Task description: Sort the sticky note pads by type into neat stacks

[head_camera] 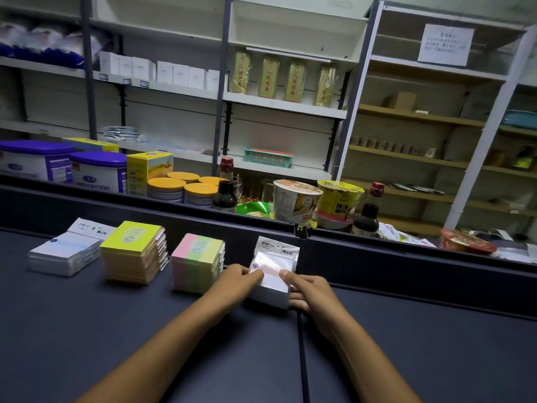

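Note:
Four stacks of sticky note pads stand in a row on the dark counter (145,338). From the left: a white-blue stack (62,255), a yellow stack (132,253), a pink-green-yellow stack (196,264), and a white-pink stack in clear wrappers (274,271). My left hand (235,282) grips the left side of the white-pink stack, thumb on the top pad. My right hand (305,290) holds its right side, thumb on top and fingers curled along the edge.
A raised dark ledge (377,257) runs behind the stacks. Beyond it stand milk powder tins (97,170), yellow-lidded jars (167,189), soy sauce bottles (225,193) and instant noodle cups (295,199). Shelving (284,109) fills the background. A seam (302,359) runs down the counter.

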